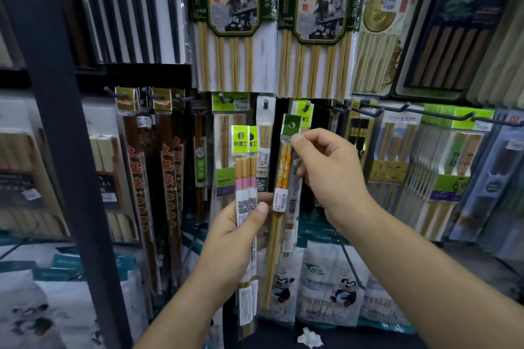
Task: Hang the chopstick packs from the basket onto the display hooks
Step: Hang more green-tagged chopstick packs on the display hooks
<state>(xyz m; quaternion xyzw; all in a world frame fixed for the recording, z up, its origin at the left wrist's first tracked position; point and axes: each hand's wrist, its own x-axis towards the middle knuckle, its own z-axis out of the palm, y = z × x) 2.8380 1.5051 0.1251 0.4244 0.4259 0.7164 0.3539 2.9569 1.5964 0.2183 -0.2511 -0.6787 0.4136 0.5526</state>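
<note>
A dark post (pixel 65 122) stands at the far left of a shop's chopstick wall. Beside it hang black sets (pixel 133 20) above and long brown packs (pixel 141 178) below.

In the middle, a person's left hand (pixel 235 235) holds two pink packs (pixel 245 173) upright, side by side. The thumb (pixel 262 208) presses on the white code labels at the front and the other fingers curl out of sight behind. The lime headers rise well above the hand, and the lower ends run down past the wrist.

Just to the right, the right hand (pixel 331 176) pinches an orange pack (pixel 283 170) near its top. The forefinger (pixel 297 139) and thumb close on the pack's right edge, just under its green header. The remaining fingers are loosely curled beside the pack. The pack hangs slightly tilted, its lower end dropping behind the left thumb and on below it. Its header hole sits just below and left of a peg (pixel 306 107) that already carries lime-headed packs, and it is not on the peg.

Two large green-and-cream sets (pixel 232 8) hang in the row overhead. Long hooks (pixel 397 109) jut out further right, above more packs. Panda-printed bags (pixel 337 286) sit low on the shelf, and a crumpled white scrap (pixel 310 337) lies at the bottom edge.
</note>
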